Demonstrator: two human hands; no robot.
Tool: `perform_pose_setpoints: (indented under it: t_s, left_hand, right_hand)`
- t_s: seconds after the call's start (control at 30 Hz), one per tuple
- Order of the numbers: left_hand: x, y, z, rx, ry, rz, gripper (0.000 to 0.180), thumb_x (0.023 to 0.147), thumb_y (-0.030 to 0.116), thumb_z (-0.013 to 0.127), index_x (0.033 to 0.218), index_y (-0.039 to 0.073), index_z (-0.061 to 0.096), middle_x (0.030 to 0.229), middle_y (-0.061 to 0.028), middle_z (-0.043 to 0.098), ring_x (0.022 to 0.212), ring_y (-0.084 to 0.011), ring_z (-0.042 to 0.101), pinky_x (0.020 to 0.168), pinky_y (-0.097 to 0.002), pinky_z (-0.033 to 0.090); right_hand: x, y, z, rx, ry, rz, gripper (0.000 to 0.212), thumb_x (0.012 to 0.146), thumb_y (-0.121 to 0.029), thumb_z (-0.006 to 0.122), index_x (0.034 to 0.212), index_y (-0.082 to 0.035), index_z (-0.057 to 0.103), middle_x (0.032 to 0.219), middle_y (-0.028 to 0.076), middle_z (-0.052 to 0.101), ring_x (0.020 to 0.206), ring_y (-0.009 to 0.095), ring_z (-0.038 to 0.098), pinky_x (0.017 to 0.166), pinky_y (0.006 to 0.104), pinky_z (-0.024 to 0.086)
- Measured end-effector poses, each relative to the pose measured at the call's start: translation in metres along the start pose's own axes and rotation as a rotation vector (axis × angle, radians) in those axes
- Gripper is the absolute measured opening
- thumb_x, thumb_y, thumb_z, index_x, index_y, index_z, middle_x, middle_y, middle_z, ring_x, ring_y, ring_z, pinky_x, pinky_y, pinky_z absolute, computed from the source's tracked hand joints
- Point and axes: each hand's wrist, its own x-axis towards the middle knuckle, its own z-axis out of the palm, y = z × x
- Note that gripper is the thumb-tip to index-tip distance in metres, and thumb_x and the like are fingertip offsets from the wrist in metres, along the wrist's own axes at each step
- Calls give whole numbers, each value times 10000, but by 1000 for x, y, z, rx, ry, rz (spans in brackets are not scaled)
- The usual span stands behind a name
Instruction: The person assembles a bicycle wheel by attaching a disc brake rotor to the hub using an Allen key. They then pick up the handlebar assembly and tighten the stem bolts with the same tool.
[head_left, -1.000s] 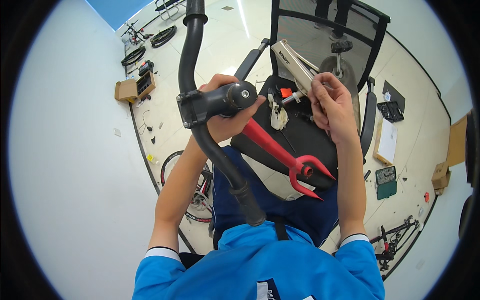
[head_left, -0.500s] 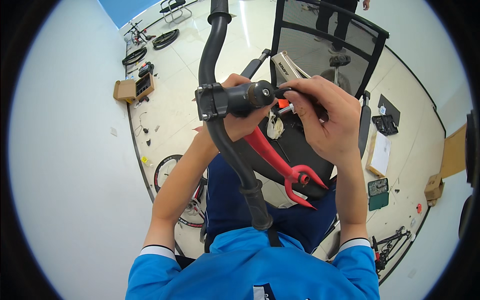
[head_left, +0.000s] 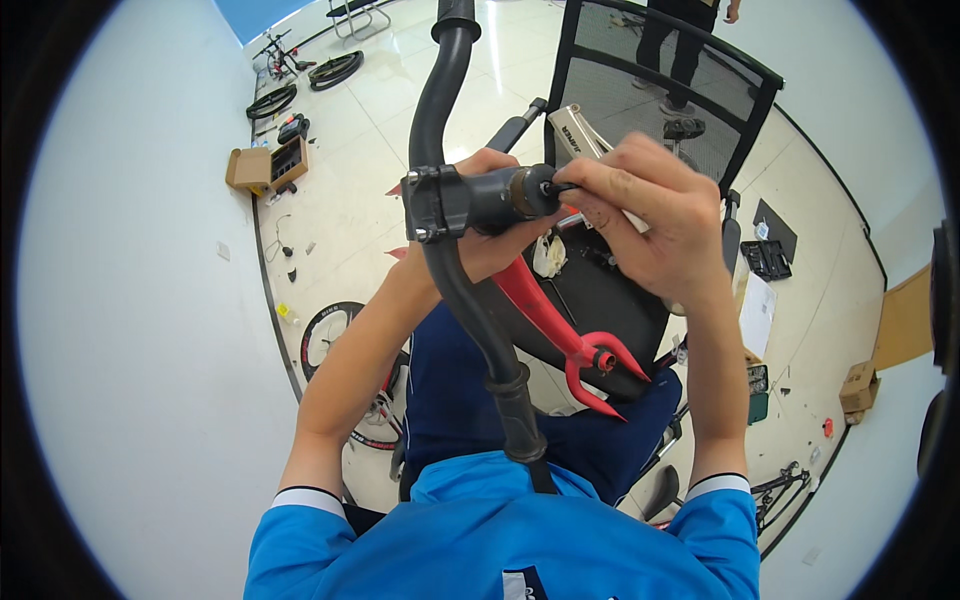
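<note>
A black bicycle handlebar (head_left: pixel 466 318) runs lengthwise before me, clamped in a black stem (head_left: pixel 490 203). Beneath the stem, a red bike frame (head_left: pixel 540 305) slants down to the right and ends in two prongs. My left hand (head_left: pixel 482 258) is wrapped round the head of the bike just under the stem; its fingers are partly hidden. My right hand (head_left: pixel 660 215) pinches a small black hex key (head_left: pixel 566 186), whose tip meets the bolt in the stem's round end cap. Most of the key is hidden by the fingers.
A black office chair (head_left: pixel 670 75) stands in front, bearing a pale gold metal part (head_left: pixel 577 135) and a white cloth (head_left: pixel 549 256). A person (head_left: pixel 668 50) stands behind it. Wheels (head_left: pixel 337 70), an opened carton (head_left: pixel 250 168) and a toolbox (head_left: pixel 767 256) lie on the floor.
My right hand has tilted and brought the hex key to the cap bolt. The handlebar and stem have shifted slightly right in view; my left hand keeps its grip.
</note>
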Motion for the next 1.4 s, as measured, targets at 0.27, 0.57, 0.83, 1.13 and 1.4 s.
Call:
perform_pose_setpoints:
  t_s: [0.27, 0.57, 0.83, 1.13, 1.4]
  left_hand:
    - [-20, 3, -17, 135, 43, 21, 352, 827, 35, 830, 1035, 33, 546, 696, -10, 661, 572, -51, 624, 484, -207, 485]
    - [-25, 6, -17, 241, 83, 107, 388, 740, 119, 893, 979, 62, 593, 621, 2, 672, 521, -74, 629, 510, -208, 465]
    - [-19, 19, -9, 169, 36, 27, 375, 761, 6, 854, 1018, 25, 582, 704, -31, 669, 616, -73, 650, 557, -210, 511]
    - [-25, 2, -14, 117, 55, 43, 383, 775, -5, 846, 1028, 27, 560, 700, -26, 666, 579, -65, 642, 503, -203, 490]
    - [1, 12, -11, 24, -1, 88, 622, 704, 73, 901, 1231, 18, 575, 736, -5, 665, 699, -83, 653, 607, -236, 514]
  right_hand:
    - [-138, 97, 43, 141, -94, 732, 195, 946, -164, 686, 992, 20, 728, 839, 157, 689, 713, 179, 645, 676, 341, 509]
    - [-314, 141, 139, -172, -626, 929, 388, 807, -220, 764, 1132, -15, 708, 1098, 221, 660, 1094, 392, 626, 971, 456, 512]
    - [-301, 161, 197, -109, -1024, 1002, 345, 803, -210, 761, 1070, -16, 661, 1047, 235, 703, 1005, 424, 668, 896, 481, 539]
    - [-174, 112, 99, 307, -434, 930, 177, 949, -136, 577, 1060, 1, 558, 877, 172, 663, 826, 293, 665, 758, 391, 510]
    - [11, 8, -27, 28, -287, 8, 172, 874, -140, 737, 999, -62, 648, 737, 70, 523, 635, 235, 552, 568, 332, 440]
